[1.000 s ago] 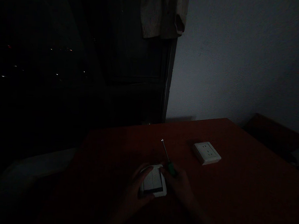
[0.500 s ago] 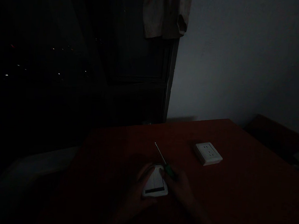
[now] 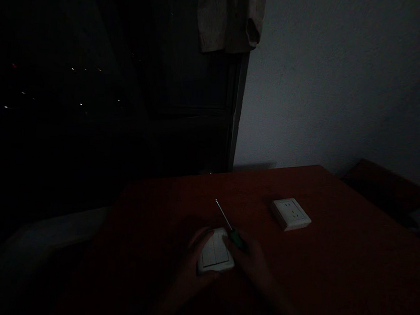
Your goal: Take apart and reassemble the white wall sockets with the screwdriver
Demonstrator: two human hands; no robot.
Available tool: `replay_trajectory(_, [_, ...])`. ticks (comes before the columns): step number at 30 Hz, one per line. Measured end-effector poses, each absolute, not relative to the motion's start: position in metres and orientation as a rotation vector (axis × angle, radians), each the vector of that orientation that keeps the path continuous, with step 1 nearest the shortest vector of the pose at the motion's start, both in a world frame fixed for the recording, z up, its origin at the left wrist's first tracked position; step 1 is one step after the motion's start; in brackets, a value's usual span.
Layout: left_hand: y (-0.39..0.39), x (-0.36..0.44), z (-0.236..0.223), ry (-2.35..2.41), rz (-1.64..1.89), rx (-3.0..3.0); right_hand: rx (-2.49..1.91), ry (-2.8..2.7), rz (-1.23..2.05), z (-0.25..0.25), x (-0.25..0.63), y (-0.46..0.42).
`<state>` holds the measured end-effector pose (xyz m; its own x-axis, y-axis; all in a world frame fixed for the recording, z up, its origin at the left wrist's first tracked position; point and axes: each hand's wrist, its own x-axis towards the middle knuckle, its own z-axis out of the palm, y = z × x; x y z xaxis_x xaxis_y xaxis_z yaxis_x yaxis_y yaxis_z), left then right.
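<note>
A white two-rocker wall switch (image 3: 217,253) is held over the near part of the table, its face turned up. My left hand (image 3: 191,271) grips it from the left side, with the thumb along the near edge and fingers at the far left corner. My right hand (image 3: 250,259) is closed around the green handle of a screwdriver (image 3: 235,237), whose metal shaft points away and to the left. That hand's thumb side touches the switch's right edge. Both rockers lie nearly flush in the frame, with a thin dark line at the near edge.
A white wall socket (image 3: 291,214) on a box lies on the reddish-brown table (image 3: 333,256), to the right. Behind are a pale wall (image 3: 311,88) and a dark window with small distant lights. Cloth (image 3: 229,19) hangs at the top. The room is very dim.
The wide dark gap at the near end of the switch's rockers has closed to a thin line. Both hands keep their holds; the view has shifted slightly.
</note>
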<state>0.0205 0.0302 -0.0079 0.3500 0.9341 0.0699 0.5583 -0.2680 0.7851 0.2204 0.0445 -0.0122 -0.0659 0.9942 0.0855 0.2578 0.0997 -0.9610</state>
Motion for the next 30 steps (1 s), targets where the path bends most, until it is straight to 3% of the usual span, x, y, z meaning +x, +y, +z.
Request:
replay_trajectory(15, [0.034, 0.014, -0.01, 1.23, 0.75, 1.915, -1.291, -1.558, 0.956, -0.013, 0.22, 0.045])
replay_trajectory(30, [0.032, 0.01, -0.001, 1.476, 0.635, 1.953, -1.399, -1.552, 0.845, -0.006, 0.222, 0.042])
